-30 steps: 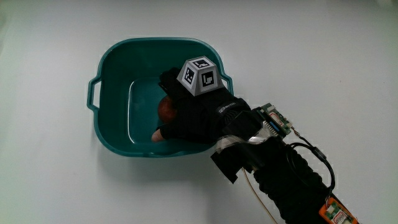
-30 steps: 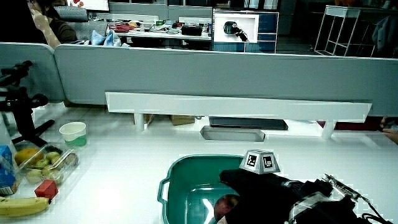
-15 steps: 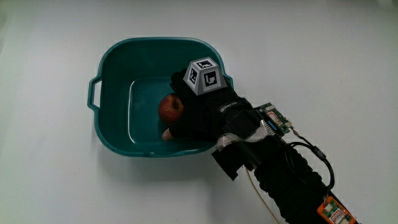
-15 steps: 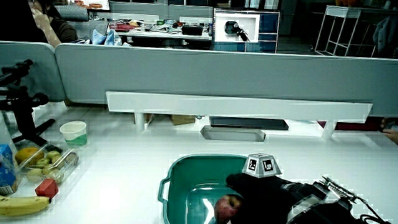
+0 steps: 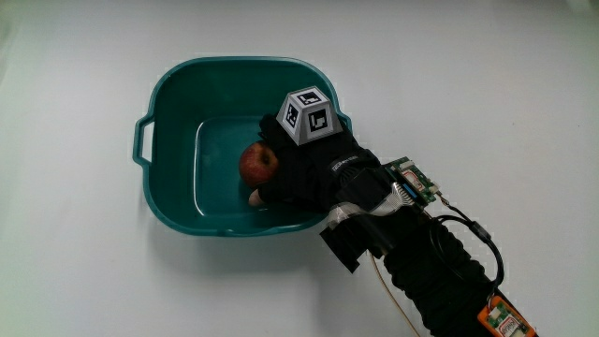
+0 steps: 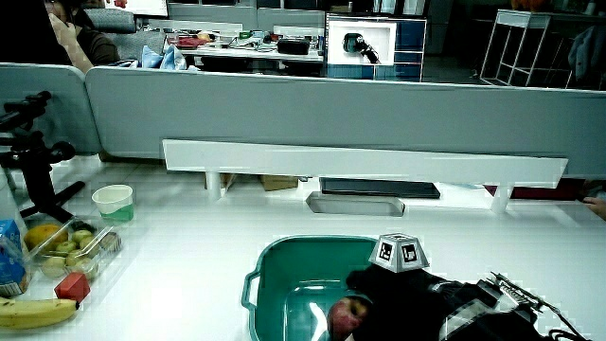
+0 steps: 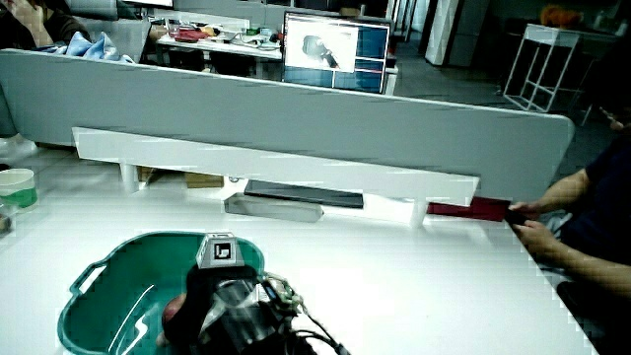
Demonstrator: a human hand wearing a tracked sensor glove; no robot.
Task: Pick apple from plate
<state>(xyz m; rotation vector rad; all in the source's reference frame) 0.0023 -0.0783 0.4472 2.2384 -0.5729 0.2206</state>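
Apple (image 5: 257,163) is showing more now than a second ago, raised a bit inside the teal tub (image 5: 168,94). The hand (image 5: 304,168) has its fingers wrapped around it, so looks like the lift's begun.

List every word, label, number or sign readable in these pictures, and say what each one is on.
No readable words or numbers anywhere.
Patterned cube on the hand: black-and-white square marker patterns, not letters.
Glove wrist, main view: a small pale marking, too small to read.
Orange tag on the forearm: printing too small to read.
Blue carton at the table's edge in a side view: printing blurred, unreadable.
Teal basin and apple: no markings.
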